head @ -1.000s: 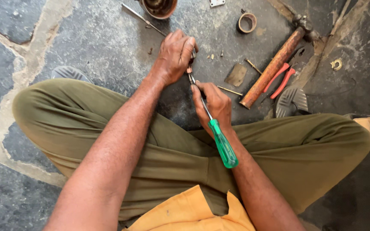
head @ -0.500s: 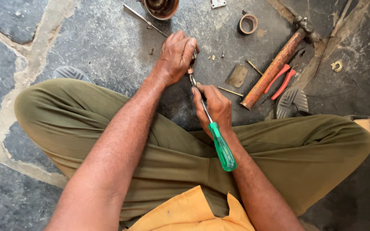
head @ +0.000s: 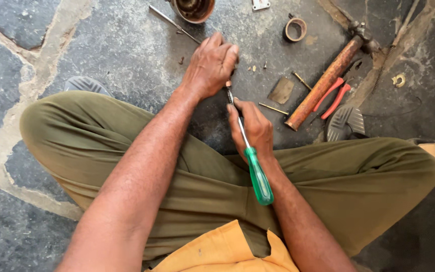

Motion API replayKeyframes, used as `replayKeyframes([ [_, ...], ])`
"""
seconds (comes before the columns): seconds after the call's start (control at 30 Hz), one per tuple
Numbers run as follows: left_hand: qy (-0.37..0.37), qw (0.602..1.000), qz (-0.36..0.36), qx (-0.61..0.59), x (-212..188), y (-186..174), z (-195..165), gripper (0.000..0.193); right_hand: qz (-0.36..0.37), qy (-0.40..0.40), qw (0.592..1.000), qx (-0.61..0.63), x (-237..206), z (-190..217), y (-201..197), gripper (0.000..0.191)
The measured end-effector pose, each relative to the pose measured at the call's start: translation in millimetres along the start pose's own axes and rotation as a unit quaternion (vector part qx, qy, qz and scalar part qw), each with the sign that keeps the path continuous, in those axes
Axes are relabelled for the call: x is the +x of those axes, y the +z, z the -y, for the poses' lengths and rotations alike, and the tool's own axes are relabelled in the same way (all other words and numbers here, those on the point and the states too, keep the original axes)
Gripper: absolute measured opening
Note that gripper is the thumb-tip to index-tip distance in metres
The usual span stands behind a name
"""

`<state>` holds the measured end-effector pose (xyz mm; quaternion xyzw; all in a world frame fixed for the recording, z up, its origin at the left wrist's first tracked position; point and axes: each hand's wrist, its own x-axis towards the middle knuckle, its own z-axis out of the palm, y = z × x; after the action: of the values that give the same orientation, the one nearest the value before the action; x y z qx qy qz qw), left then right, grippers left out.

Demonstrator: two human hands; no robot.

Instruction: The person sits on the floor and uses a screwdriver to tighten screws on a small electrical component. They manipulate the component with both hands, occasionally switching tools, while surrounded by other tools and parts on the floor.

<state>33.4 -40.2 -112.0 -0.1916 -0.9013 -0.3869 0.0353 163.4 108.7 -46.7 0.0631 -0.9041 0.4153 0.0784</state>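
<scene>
Presently, the person sits cross-legged in olive-green cloth trousers on a grey stone-slab floor with pale mortar joints. The left hand is curled into a closed fist over something small at the floor; what it holds is hidden by the fingers. The right hand is wrapped around the steel shank of one screwdriver with a translucent green plastic handle; the handle lies back along the right wrist, and the tip runs up to the left fist, where it touches or nearly touches.

Surroundings, counted:
- One hammer with a long rust-brown wooden handle, lying diagonally to the right of the hands, well apart from them.
- One pair of pliers with red plastic-covered grips, just beside the hammer handle.
- One flat, dull metal plate, roughly rectangular, between the hands and the hammer.
- Two thin brass-coloured pins, near the plate.
- One short brown ring, tape-like in shape, at the top.
- One round rusty metal bowl-shaped part, cut off by the top edge.
- One slim grey metal rod, just beside that part, running towards the left fist.
- Two ribbed sandal soles, one partly under each knee.
</scene>
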Motion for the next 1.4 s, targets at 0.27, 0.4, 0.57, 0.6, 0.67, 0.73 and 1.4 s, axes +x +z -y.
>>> replayKeyframes([
  [0.27,-0.041,0.998,0.046,0.023,16.2,3.3,-5.5,0.035,0.056,0.084,0.995,0.017,-6.7,-10.2,-8.4,0.023],
  [0.4,-0.048,0.996,0.075,0.021,22.3,4.4,-13.7,0.036,-0.031,0.062,0.997,0.036,-9.9,-17.9,-15.8,0.023],
  [0.57,-0.048,0.996,0.075,0.007,23.9,4.8,-27.5,0.044,-0.024,0.126,0.983,0.130,-12.7,-19.2,-17.3,0.025],
  [0.6,-0.051,0.996,0.071,0.006,24.5,5.2,-29.1,0.045,-0.023,0.123,0.985,0.115,-12.7,-19.2,-17.0,0.025],
  [0.67,-0.055,0.996,0.069,0.007,24.1,6.0,-29.9,0.044,-0.021,0.120,0.989,0.085,-12.3,-19.4,-16.4,0.026],
  [0.73,-0.056,0.996,0.071,0.011,25.4,9.0,-29.5,0.041,-0.012,0.109,0.990,0.088,-11.5,-20.6,-17.0,0.028],
  [1.4,-0.013,0.999,0.014,0.046,20.9,23.0,-22.6,0.027,0.038,-0.010,0.999,0.018,-4.9,-15.1,-14.1,0.027],
])
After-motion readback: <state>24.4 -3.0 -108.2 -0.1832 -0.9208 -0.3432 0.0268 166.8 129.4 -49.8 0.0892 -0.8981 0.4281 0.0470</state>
